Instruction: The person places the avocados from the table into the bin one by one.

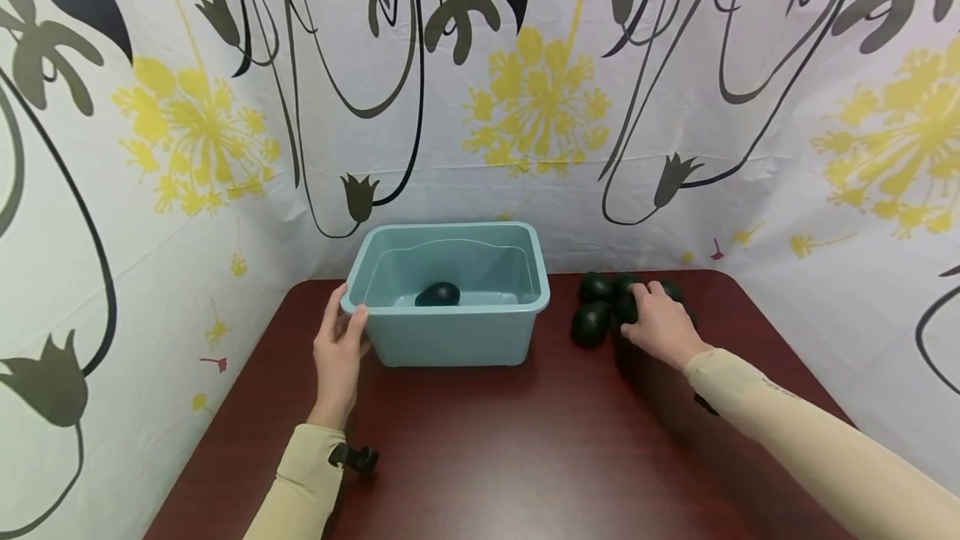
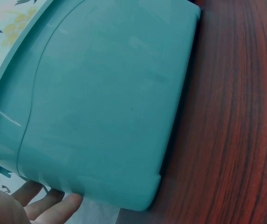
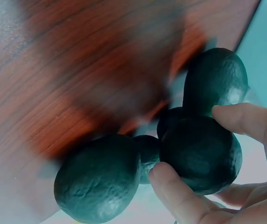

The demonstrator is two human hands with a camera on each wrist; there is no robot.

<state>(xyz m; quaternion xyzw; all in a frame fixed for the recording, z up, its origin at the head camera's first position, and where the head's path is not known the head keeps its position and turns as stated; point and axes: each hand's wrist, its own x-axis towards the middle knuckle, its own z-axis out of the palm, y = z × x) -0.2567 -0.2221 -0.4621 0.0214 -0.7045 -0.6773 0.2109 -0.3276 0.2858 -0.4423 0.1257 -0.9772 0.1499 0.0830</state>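
Observation:
A pale blue plastic bin (image 1: 450, 342) stands at the far side of the table, with one dark green avocado (image 1: 438, 294) lying inside. At its near left corner my left hand (image 1: 336, 357) grips the rim, thumb at the front; the left wrist view shows fingers (image 2: 61, 207) along the bin wall. Right of the bin, my right hand (image 1: 663, 327) reaches into a cluster of avocados. Thumb and fingers hold one dark avocado (image 3: 201, 154) from both sides. Beside it lie another avocado (image 3: 98, 179) and a longer one (image 3: 215, 81); others are partly hidden behind.
The dark red wooden table (image 1: 480, 448) extends toward me in front of the bin. A patterned white cloth (image 1: 465, 140) hangs right behind the table and along both sides. More avocados (image 1: 590, 323) sit close to the bin's right side.

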